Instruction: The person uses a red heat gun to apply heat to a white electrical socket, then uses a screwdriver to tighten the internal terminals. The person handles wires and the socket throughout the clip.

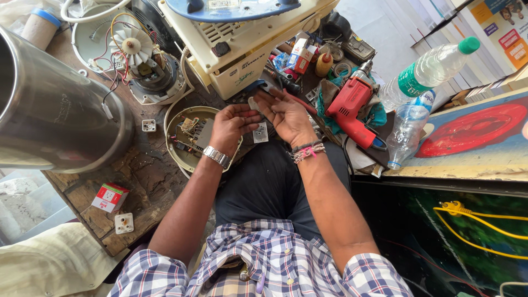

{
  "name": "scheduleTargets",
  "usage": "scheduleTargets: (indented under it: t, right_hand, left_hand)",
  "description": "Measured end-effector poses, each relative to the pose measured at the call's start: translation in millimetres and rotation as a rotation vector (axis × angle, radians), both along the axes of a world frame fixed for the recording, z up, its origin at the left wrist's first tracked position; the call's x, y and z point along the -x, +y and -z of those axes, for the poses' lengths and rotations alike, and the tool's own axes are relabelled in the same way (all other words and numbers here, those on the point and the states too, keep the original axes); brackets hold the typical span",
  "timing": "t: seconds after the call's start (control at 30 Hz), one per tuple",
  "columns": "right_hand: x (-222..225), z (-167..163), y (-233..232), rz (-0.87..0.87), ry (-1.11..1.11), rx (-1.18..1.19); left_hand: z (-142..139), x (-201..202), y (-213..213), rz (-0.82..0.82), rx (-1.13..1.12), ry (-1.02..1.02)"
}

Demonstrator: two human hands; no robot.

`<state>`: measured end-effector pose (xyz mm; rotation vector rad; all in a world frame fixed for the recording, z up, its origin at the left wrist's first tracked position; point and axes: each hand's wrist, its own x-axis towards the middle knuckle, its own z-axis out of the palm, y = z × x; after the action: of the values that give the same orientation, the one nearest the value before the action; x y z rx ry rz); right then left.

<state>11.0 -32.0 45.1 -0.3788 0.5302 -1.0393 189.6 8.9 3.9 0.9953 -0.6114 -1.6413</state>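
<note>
I pinch a small pale part [253, 103] between the fingers of my left hand [231, 125] and my right hand [287, 116], above a white square socket plate [260, 132] on my lap. The round base [190, 135] lies open, its circuit board bare, so reassembly seemingly remains. The worn wooden desk [140, 176] is crowded: motor [146, 66], red drill [352, 107], bottles [418, 99].

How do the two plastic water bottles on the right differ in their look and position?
The bottle with the green cap lies higher in the picture, while the second bottle lies below it, nearer the person. The upper bottle has a green label and its cap points to the upper right; the lower bottle has a blue label and its mouth end points down towards the bench edge. Both are clear plastic and lie beside the red drill.
</note>
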Motion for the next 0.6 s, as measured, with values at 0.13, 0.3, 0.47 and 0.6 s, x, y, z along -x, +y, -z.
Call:
scheduleTargets:
  t: [0.13,0.3,0.47,0.6]
  right_hand:
    - [-3.6,9.5,5.0,0.025,0.121,-0.008]
    - [-7.8,23.2,20.9,0.019,0.674,0.209]
    - [1.5,35.9,40.5,0.047,1.543,0.770]
    - [2.9,40.9,58.0,-0.021,1.449,0.509]
  left_hand:
    - [-1.1,-8.7,2.5,0.009,0.014,0.016]
    - [0.4,-8.9,3.5,0.077,-0.011,-0.149]
    - [7.4,-14.4,7.6,-0.020,0.018,-0.235]
    - [12.3,-23.7,15.3,-0.051,0.008,-0.231]
